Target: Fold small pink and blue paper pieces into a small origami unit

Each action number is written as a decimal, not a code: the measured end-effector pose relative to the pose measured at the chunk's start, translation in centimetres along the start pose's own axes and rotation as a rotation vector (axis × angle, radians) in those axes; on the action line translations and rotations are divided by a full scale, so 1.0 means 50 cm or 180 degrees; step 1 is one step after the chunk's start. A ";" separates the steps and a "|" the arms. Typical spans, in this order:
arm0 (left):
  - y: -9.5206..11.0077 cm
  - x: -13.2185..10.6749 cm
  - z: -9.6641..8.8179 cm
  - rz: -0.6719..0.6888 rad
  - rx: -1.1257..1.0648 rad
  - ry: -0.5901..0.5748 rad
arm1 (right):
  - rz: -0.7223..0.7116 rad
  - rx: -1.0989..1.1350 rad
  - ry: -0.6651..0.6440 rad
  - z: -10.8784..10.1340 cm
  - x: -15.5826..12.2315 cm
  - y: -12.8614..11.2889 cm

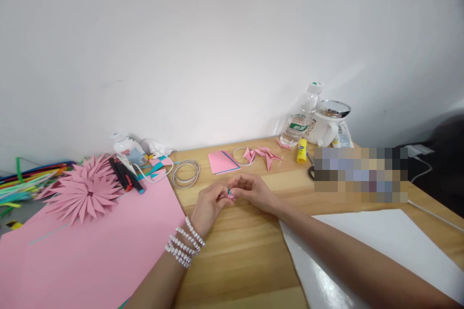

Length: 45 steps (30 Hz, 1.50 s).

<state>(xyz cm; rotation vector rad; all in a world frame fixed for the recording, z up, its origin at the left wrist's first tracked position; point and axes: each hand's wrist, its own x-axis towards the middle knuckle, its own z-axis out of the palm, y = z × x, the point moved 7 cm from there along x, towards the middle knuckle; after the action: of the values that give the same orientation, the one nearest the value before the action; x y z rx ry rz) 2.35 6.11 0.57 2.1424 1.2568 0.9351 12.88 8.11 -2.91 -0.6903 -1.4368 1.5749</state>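
Observation:
My left hand (208,205) and my right hand (252,190) meet over the wooden table (235,251), fingers pinched together on a small folded piece of pink and blue paper (229,193). Pearl bracelets (184,244) circle my left wrist. Beyond the hands lie a small stack of pink square paper (222,161) and several folded pink paper pieces (263,154).
A large pink sheet (90,251) covers the left side, with a pink paper flower (85,190), markers (125,176) and coloured strips (25,183). A white sheet (380,241) lies right. At the back stand a water bottle (300,118), white mug (326,125), glue stick (301,150), scissors (311,166), and wire rings (186,173).

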 end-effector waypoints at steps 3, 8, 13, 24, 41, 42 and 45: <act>0.001 -0.001 0.003 0.0050 -0.0018 -0.0019 | -0.0047 0.0096 -0.0165 0.007 0.001 0.004; -0.003 -0.002 0.000 -0.0029 0.0078 0.0044 | -0.0152 -0.0101 -0.0253 0.015 0.001 -0.006; -0.010 -0.001 0.002 -0.0127 0.0036 0.0017 | -0.0196 -0.0298 -0.0102 0.013 -0.003 -0.017; -0.034 -0.001 0.002 -0.0568 -0.0783 0.0275 | -0.0699 -0.1315 0.0301 -0.002 -0.004 -0.041; -0.047 -0.009 0.006 -0.0950 -0.1412 0.0505 | -0.0744 -0.0967 0.0398 -0.011 -0.004 -0.047; -0.044 -0.009 0.007 -0.0954 -0.1439 0.0495 | -0.0728 -0.0895 0.0417 -0.012 -0.004 -0.043; -0.037 -0.009 0.009 -0.0935 -0.1560 0.0435 | -0.0613 -0.0722 0.0438 -0.012 -0.003 -0.034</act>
<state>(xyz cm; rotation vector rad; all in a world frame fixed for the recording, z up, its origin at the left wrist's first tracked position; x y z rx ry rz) 1.51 6.55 -1.13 1.4960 1.2100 1.1334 13.87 8.18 -1.39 -0.7522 -1.5433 1.2061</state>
